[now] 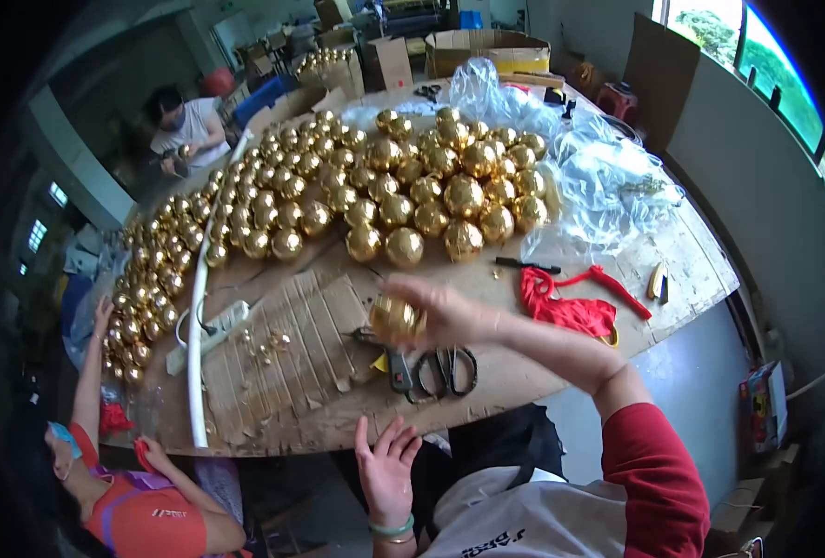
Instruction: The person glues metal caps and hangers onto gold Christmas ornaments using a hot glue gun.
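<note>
My right hand (445, 312) grips a shiny gold ball (394, 321) above the near middle of the table. Below the table's front edge, my left hand (387, 470) is open, palm up with fingers apart, and holds nothing. Black-handled scissors (447, 374) and a dark grey hand tool (399, 372), its kind unclear, lie just beneath my right hand. Beside them a flattened cardboard sheet (292, 358) carries several small gold pieces (268, 349). Many gold balls (464, 197) in several sizes are massed across the table beyond my hands.
A white pipe (198, 372) divides the table (515, 358), with a power strip (210, 335) beside it. A red cloth (571, 307), a cutter (658, 282) and clear plastic (608, 186) lie right. One co-worker (157, 507) reaches toward balls at left; another (189, 135) works at far left.
</note>
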